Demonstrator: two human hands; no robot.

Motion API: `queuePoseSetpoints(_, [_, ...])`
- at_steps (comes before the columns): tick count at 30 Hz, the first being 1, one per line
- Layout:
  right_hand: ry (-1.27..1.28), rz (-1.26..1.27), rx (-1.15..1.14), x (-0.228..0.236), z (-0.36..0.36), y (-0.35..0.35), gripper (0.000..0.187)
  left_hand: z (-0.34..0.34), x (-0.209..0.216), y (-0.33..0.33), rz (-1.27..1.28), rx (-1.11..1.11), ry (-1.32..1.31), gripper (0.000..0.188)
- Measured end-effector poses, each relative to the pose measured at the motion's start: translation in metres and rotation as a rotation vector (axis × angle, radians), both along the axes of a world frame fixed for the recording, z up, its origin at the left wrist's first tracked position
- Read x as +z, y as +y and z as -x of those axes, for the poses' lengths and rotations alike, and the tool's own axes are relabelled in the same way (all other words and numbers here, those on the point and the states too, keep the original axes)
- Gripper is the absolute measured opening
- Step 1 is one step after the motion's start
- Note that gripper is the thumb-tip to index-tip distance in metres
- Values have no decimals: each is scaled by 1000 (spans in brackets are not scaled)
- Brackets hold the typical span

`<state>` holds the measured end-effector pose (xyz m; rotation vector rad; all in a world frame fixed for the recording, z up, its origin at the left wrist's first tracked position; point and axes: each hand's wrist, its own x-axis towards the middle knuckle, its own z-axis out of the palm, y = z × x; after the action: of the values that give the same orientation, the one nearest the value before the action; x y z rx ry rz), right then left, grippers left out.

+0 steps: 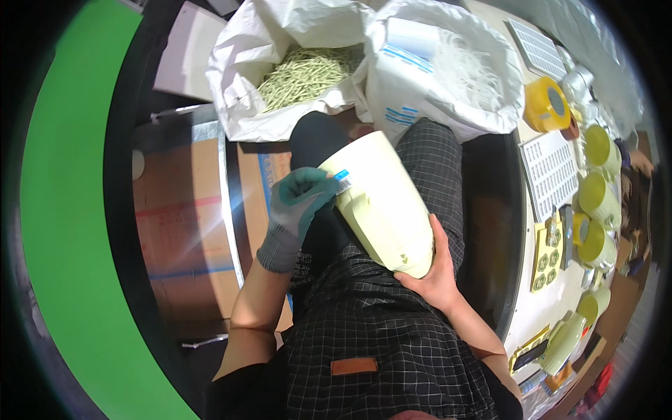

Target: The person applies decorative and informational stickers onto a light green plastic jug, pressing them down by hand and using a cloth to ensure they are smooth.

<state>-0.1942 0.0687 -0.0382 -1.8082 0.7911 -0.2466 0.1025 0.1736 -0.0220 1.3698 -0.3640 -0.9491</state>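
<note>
A pale yellow plastic jug (393, 210) lies tilted across my lap, its handle (364, 217) turned up toward me. My right hand (439, 274), bare, wraps round the narrower lower end of the jug. On my left hand (301, 199) is a grey-green glove. Its fingers pinch a small blue and white label sticker (342, 180) against the jug's side, near the wide end. Whether the sticker is fully flat on the surface cannot be told, as the fingertips cover its left edge.
Ahead stand two white sacks, one with pale green sticks (308, 78), one with clear white plastic pieces (467, 73). The right-hand table (514, 308) bears label sheets (549, 171), a yellow tape roll (547, 105) and several jugs (600, 199). Cardboard boxes (185, 217) lie left, beside a green strip (66, 231).
</note>
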Motion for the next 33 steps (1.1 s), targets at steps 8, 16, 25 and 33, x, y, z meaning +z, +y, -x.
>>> queuePoseSetpoints(8, [6,233,45,-2,3,5,125,2,3,1,-62,56,98,12])
queuePoseSetpoints(16, [-19,369,60,-4,-6,15,125,-1,-6,11,-387,-38,-374,16])
queuePoseSetpoints(25, [-500,-326,-94,63,6,-74,100,63,-42,8,85,26,-272,62])
queuePoseSetpoints(33, [4,275,-149,34,-100,-104,46,63,-11,21,-324,-354,-1012,37])
